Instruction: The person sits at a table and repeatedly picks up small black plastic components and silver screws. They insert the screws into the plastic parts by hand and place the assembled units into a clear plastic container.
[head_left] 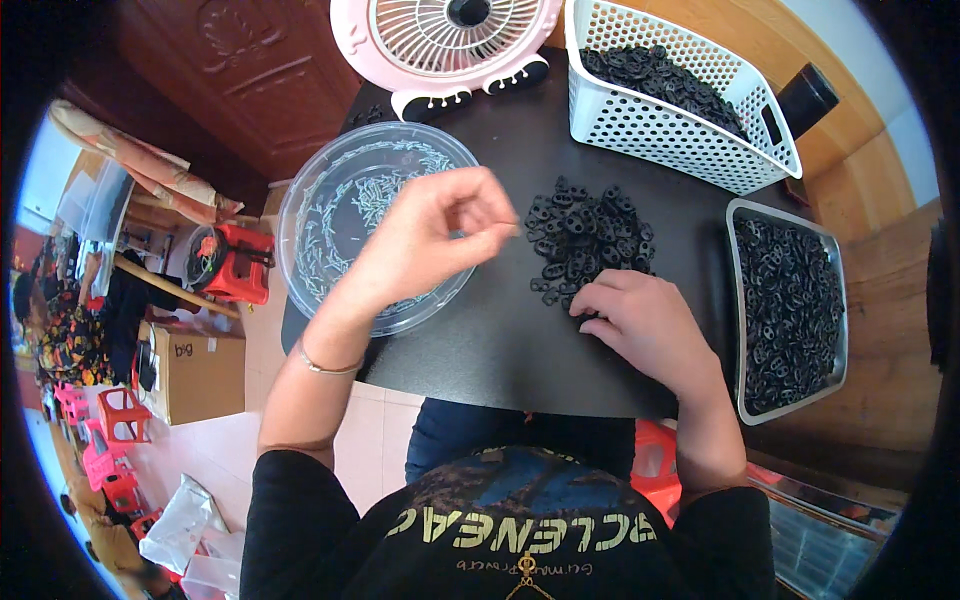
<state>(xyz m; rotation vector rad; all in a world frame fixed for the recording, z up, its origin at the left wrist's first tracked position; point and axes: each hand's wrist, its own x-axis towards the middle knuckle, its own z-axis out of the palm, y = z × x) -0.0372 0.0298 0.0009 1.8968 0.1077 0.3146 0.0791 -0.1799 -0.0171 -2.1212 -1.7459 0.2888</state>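
My left hand (440,225) hangs over the right side of a round clear plastic tub (292,215) of small pale metal pins or screws (330,225). Its thumb and forefinger are pinched together, and a tiny thing seems to show at their tips, too small to name. To the right, a loose pile of small black plastic pieces with holes (590,230) lies on the dark table. My right hand (645,315) rests at the near edge of that pile, fingers curled toward the thumb. What they hold, if anything, is mostly hidden by the fingers.
A pink fan (350,40) stands at the back. A white perforated basket (660,150) of black pieces sits at the back right, and a metal tray (742,330) of similar pieces at the right. The dark table's (480,370) near edge is before my body.
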